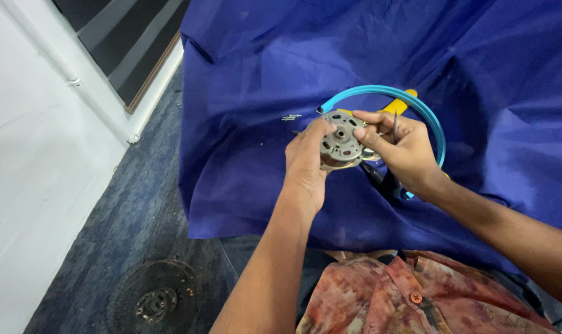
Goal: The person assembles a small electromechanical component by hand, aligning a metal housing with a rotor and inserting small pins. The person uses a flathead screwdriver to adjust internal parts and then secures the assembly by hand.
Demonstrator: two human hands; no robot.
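A round grey metal motor housing [341,145] with vent slots and a centre shaft is held up over a blue cloth [244,74]. My left hand [306,164] grips its left side. My right hand [400,151] pinches its right edge and also holds a thin dark screwdriver shaft [395,127] upright between the fingers. Behind both hands lies a teal ring [417,105] with a yellow handle [400,103] poking out beneath it.
A few small screws [291,117] lie on the cloth left of the ring. A dark round fan grille [154,300] rests on the grey-blue carpet at lower left. A white wall [34,161] runs along the left side.
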